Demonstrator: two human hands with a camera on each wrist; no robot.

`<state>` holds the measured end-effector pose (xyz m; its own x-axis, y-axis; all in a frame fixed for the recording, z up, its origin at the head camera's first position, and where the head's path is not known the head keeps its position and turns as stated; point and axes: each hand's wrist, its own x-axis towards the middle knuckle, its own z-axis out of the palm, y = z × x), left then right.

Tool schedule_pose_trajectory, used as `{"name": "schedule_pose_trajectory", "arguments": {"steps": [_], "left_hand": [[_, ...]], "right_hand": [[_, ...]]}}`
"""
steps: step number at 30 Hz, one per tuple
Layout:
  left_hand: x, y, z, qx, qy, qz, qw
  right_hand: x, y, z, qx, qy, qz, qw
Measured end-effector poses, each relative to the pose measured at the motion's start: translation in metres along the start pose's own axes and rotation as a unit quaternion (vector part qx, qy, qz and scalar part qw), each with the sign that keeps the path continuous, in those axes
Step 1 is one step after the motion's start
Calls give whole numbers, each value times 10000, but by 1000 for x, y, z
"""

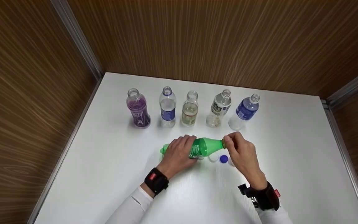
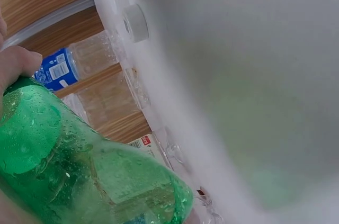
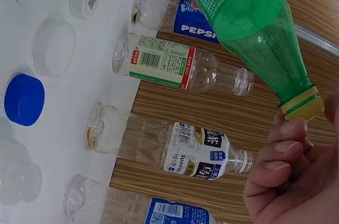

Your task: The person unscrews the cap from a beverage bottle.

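A green plastic soda bottle (image 1: 210, 146) lies nearly level above the table, its neck toward the right. My left hand (image 1: 179, 154) grips it round the labelled body, fingers over the top. At the mouth sits a yellow screw cap (image 3: 303, 105), pinched between the thumb and fingers of my right hand (image 1: 244, 155). Liquid shows through the green wall in the left wrist view. Below the bottle, a blue cap (image 3: 24, 99) rests on the table beside a translucent cap (image 3: 54, 48) and a white cap with a printed code (image 3: 85, 0).
Several uncapped bottles stand in a row behind my hands: a purple one (image 1: 140, 112), a Pepsi bottle (image 1: 167, 109), one with pale liquid (image 1: 190, 112), a tea bottle (image 1: 219, 107) and a blue-labelled one (image 1: 245, 110). Wood-grain panels (image 1: 197, 40) border the white table (image 1: 104, 174).
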<state>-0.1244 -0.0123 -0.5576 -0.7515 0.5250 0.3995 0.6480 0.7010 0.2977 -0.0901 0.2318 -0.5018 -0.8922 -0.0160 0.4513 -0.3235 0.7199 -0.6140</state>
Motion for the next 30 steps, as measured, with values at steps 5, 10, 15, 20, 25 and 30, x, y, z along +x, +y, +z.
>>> {"name": "schedule_pose_trajectory", "arguments": {"steps": [5, 10, 15, 20, 25, 30], "left_hand": [[-2, -2, 2, -34, 31, -11, 10000], [-4, -2, 3, -227, 2, -117, 9997], [-5, -2, 2, -384, -44, -215, 9990], [-6, -3, 3, -421, -3, -201, 9989], [-8, -3, 4, -410, 25, -171, 9990], [-8, -3, 4, -292, 33, -148, 9995]], "right_hand": [[0, 0, 0, 113, -40, -92, 9999], [0, 0, -1, 332, -152, -196, 9991], [0, 0, -2, 459, -299, -275, 9981], [0, -1, -3, 531, -474, -241, 9972], [-1, -1, -4, 569, -579, -225, 9964], [-1, -1, -4, 485, -653, -14, 9967]]}}
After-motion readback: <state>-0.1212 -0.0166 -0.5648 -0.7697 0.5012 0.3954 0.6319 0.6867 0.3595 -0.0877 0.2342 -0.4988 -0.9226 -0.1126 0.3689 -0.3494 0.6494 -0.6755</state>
